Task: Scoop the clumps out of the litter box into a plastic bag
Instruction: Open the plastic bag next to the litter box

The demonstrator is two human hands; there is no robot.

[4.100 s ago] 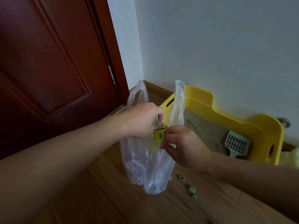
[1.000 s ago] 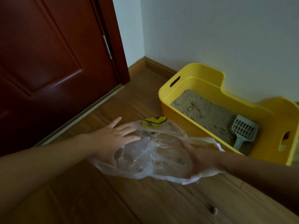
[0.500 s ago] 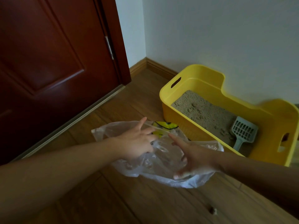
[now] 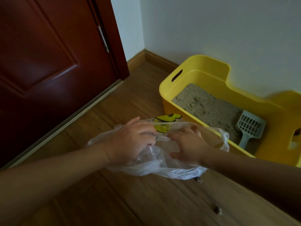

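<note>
Scoop [image 4: 250,128] on litter inside yellow litter box [image 4: 202,67]

Dim, soft light; wide-angle bending at edges, slight blur.

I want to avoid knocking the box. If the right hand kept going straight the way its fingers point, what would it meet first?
The right hand points up and away inside the clear plastic bag, so it would likely press the bag film first, then the near wall of the yellow litter box. Depth is hard to judge here.
</note>
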